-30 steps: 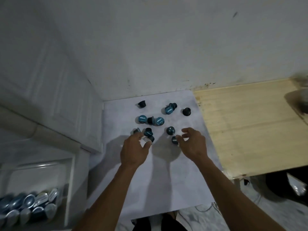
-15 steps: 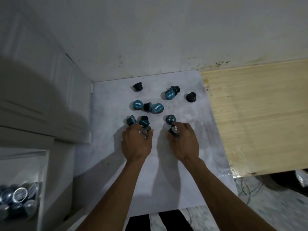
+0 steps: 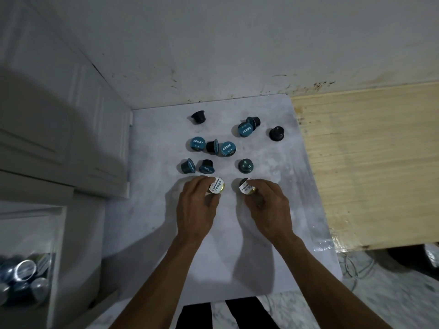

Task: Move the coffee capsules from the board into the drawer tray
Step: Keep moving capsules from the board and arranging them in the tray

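Seen from the head camera, looking down on a pale grey board set in the corner of a stained white wall, with a bare wooden counter touching its right edge.

Left hand closed around a gold-rimmed capsule, white foil lid turned up and toward the camera, lettering partly legible. Right hand likewise closed around a second gold-rimmed capsule, white lid tilted toward the left hand. Both held capsules near the middle of the board, close together but apart; whether lifted clear of the surface or resting on it, impossible to tell.

Beyond the hands, ten dark blue capsules scattered over the far half of the board:
- one at the far left, on its side
- a touching pair at the far right
- a lone dark one, base up, nearest the wooden counter
- a row of three in the middle, two with teal lids showing
- two just beyond the left hand
- one base up just beyond the right hand

At the lower left, well apart from the board, a white drawer tray holding a blurred heap of capsules, silver and blue. White cabinet door above it.
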Demonstrator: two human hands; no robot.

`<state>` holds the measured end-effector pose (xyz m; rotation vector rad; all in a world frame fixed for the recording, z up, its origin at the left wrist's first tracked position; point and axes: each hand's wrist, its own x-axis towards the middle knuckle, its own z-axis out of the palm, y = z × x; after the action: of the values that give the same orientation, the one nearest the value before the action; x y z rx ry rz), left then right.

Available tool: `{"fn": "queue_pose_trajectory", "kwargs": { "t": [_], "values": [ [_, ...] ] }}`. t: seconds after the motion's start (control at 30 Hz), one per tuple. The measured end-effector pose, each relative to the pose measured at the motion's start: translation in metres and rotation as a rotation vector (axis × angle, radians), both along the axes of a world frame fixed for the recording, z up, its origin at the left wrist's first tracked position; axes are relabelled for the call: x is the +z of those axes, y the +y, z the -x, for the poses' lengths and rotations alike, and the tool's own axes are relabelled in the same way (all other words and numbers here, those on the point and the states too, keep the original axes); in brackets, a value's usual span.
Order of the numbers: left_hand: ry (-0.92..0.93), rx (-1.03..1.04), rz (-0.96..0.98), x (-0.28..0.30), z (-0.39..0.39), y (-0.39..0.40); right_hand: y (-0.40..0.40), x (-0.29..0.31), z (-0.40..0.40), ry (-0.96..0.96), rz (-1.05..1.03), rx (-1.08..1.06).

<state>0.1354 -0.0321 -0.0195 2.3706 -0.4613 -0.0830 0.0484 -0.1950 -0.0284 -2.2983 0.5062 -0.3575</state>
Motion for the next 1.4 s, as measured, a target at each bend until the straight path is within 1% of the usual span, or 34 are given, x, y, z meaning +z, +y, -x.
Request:
{"fn": "queue_pose_trajectory", "kwargs": {
  "t": [0.3, 0.37, 0.47, 0.6, 0.77, 0.9, 1.03, 1.13, 1.23, 1.4],
  "values": [
    [0.022, 0.041, 0.119, -0.004, 0.002, -0.01, 0.004, -0.005, -0.005, -0.034, 0.091, -0.041],
    [0.034, 0.05, 0.162, -0.003, 0.002, -0.013, 0.004, -0.004, -0.006, -0.034, 0.078, -0.047],
    [0.043, 0.057, 0.222, 0.007, 0.002, -0.014, 0.003, 0.0, -0.007, -0.049, 0.003, -0.052],
    [0.018, 0.079, 0.285, 0.029, 0.005, 0.001, 0.011, 0.023, -0.008, -0.087, -0.051, -0.082],
    [-0.027, 0.127, 0.347, 0.076, 0.011, 0.043, 0.046, 0.075, -0.012, -0.199, -0.1, -0.085],
    [-0.029, 0.165, 0.434, 0.119, 0.013, 0.094, 0.089, 0.116, -0.018, -0.266, -0.138, -0.074],
    [-0.062, 0.182, 0.484, 0.153, 0.017, 0.169, 0.15, 0.151, -0.02, -0.308, -0.217, -0.077],
    [-0.111, 0.186, 0.464, 0.17, 0.023, 0.241, 0.207, 0.168, -0.017, -0.311, -0.243, -0.057],
    [-0.111, 0.19, 0.442, 0.181, 0.025, 0.319, 0.27, 0.178, -0.01, -0.291, -0.237, -0.032],
    [-0.096, 0.242, 0.278, 0.19, 0.014, 0.43, 0.361, 0.187, -0.011, -0.214, -0.221, 0.026]
  ]
}}
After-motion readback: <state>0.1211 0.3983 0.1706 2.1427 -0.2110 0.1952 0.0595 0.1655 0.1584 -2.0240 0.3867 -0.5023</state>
